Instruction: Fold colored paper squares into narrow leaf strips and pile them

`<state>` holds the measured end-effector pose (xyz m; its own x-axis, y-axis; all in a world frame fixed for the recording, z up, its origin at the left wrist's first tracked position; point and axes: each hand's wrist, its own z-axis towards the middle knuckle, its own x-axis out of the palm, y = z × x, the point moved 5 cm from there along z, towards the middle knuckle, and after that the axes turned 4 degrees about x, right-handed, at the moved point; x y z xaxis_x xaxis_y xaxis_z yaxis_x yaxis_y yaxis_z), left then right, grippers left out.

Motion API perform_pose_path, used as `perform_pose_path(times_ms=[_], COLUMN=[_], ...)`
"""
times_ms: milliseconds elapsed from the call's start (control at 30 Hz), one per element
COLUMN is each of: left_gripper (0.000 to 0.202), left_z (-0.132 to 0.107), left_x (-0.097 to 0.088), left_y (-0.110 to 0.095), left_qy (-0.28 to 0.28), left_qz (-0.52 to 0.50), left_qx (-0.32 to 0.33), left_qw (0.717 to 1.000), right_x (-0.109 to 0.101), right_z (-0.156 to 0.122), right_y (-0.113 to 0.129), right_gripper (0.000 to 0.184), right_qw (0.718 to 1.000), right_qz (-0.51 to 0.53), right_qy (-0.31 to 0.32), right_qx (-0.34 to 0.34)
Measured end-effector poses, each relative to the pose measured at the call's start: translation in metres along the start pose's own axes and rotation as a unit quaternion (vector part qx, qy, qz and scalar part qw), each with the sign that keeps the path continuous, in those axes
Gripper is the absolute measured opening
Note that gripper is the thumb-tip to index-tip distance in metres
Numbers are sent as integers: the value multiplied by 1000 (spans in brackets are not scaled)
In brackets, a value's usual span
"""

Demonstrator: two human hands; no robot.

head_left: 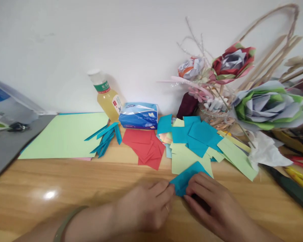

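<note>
Left hand and right hand, both in a pinch on blue paper, red squares beyond the left.

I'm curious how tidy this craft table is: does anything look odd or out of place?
Mainly the crumpled white tissue on the right: it lies rumpled beside flat pale green paper, perhaps discarded. I see no spill.
</note>
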<state>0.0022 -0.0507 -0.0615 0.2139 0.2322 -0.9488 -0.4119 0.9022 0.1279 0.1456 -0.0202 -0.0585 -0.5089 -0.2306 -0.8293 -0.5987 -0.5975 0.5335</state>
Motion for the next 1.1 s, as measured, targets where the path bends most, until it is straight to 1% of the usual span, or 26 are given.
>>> perform_pose_path(times_ms=[67, 200, 367, 500, 633, 733, 900, 1033, 1100], left_gripper=[25, 25, 25, 29, 32, 33, 33, 34, 35], left_z=[0, -1, 1, 1, -1, 0, 2, 1, 0], left_x=[-1, -2, -8, -9, -8, -8, -2, 9, 12], left_y=[-4, -7, -8, -8, -7, -6, -7, -13, -15], left_qy=[-8, -29, -31, -38, -72, -89, -71, -33, -21], left_qz=[22, 44, 59, 53, 42, 44, 58, 78, 86], left_qx=[10, 3, 10, -12, -34, -38, -51, -51, -50], left_qw=[1000, 999, 998, 998, 996, 994, 995, 995, 995], right_x=[2, 3, 0, -1, -3, -3, -3, -3, -3], right_z=[-1, 0, 3, 4, 5, 5, 6, 7, 7], right_y=[-1, -1, -1, -2, -4, -5, -8, -8, -8], right_gripper=[13, 14, 16, 17, 17, 17, 17, 17, 17], right_qw=[1000, 999, 999, 998, 999, 999, 999, 999, 999], right_qz=[4, 13, 19, 28, 7, -14, -13, -14, -16], right_qy=[-11, -20, -19, -19, -39, -36, -28, -35, -35], right_qx=[11, 25, 39, 50, 36, 30, 36, 31, 31])
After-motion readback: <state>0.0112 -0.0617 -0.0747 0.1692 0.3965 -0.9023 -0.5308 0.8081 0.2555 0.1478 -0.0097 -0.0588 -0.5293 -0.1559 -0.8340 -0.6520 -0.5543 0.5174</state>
